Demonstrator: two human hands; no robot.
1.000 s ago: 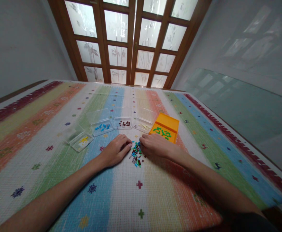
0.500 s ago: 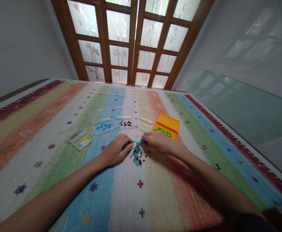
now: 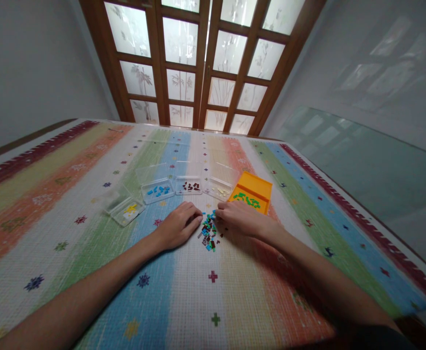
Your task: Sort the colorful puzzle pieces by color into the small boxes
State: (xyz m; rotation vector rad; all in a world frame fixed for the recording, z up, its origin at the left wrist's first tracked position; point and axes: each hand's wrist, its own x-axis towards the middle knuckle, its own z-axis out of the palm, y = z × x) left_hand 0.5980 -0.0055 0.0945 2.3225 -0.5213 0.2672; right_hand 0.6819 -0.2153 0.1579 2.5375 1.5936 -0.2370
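A small pile of toy building bricks (image 3: 209, 233) in blue, green, brown and grey lies on the striped tablecloth between my hands. My left hand (image 3: 180, 226) rests on the cloth at the pile's left edge, its fingers loosely bent and the thumb apart from them, holding nothing visible. At the upper right of the pile is my right hand (image 3: 239, 217), fingers bent and pressed together by the bricks. Whatever is between those fingertips is hidden. The yellow box (image 3: 256, 183) with green bricks (image 3: 247, 198) stands just beyond my right hand.
Open clear boxes form an arc beyond the hands: one with yellow pieces (image 3: 130, 209), one with blue bricks (image 3: 158, 190), one with brown bricks (image 3: 191, 186), one with cream pieces (image 3: 219, 191). A wooden door (image 3: 202, 73) with glass panes stands behind the tablecloth (image 3: 194, 301).
The whole view has shifted very slightly. Both hands stay beside the pile in almost the same pose, and the boxes look the same.
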